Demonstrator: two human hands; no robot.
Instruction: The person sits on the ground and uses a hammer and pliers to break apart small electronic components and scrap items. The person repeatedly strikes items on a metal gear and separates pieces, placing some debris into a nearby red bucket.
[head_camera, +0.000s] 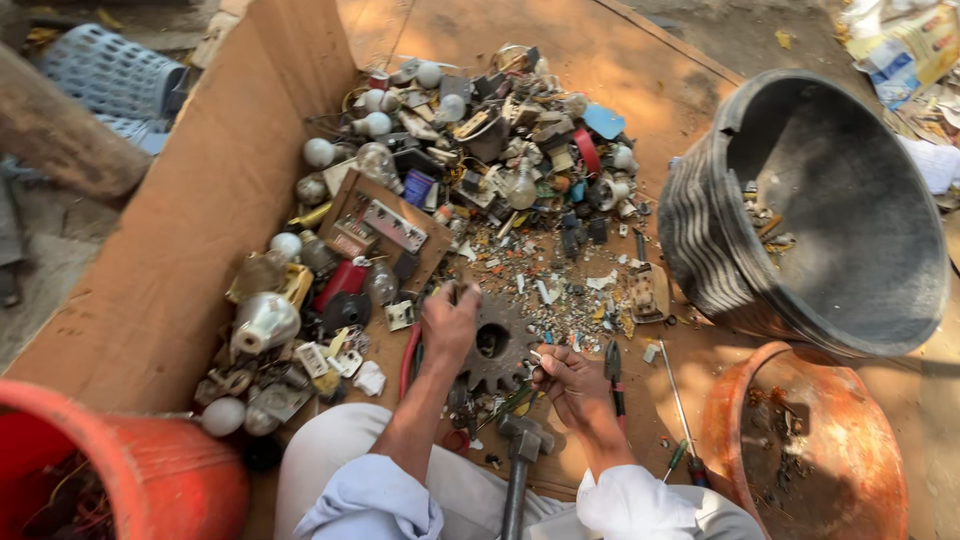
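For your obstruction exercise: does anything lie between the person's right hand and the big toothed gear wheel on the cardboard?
Nothing visible does. The right hand sits right at the edge of the gear wheel, holding a small piece, while the left hand rests on the gear's other side.

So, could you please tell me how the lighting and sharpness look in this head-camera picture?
Head view: warm, dappled sunlight falls across the cardboard sheet; shadow fills the black tub; the left hand and right hand at the gear look sharp; edges bow from wide-angle distortion.
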